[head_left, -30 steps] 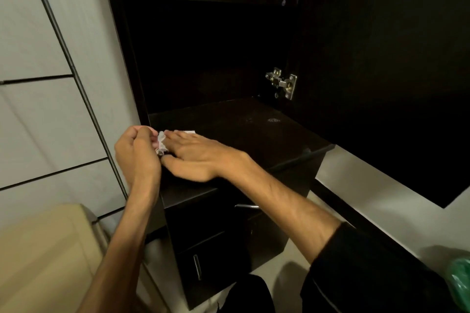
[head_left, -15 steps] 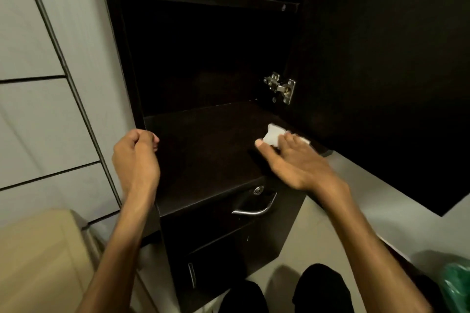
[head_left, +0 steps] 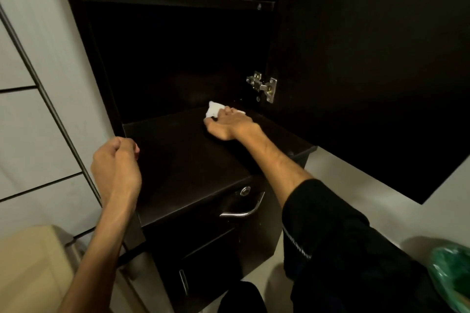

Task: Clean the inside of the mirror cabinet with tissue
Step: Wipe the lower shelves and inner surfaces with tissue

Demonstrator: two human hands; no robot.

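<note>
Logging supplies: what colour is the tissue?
White, under the right hand; the tissue shows in the head view.

1. You are working in dim light; the dark cabinet interior [head_left: 178, 58] swallows nearly all detail.
2. The white tissue [head_left: 213, 109] and metal hinge [head_left: 264, 87] catch the most light.
3. Your view bends at the edges: the wall rail [head_left: 50, 107] curves.
4. The beige object [head_left: 30, 269] at lower left looks soft and blurred.
</note>
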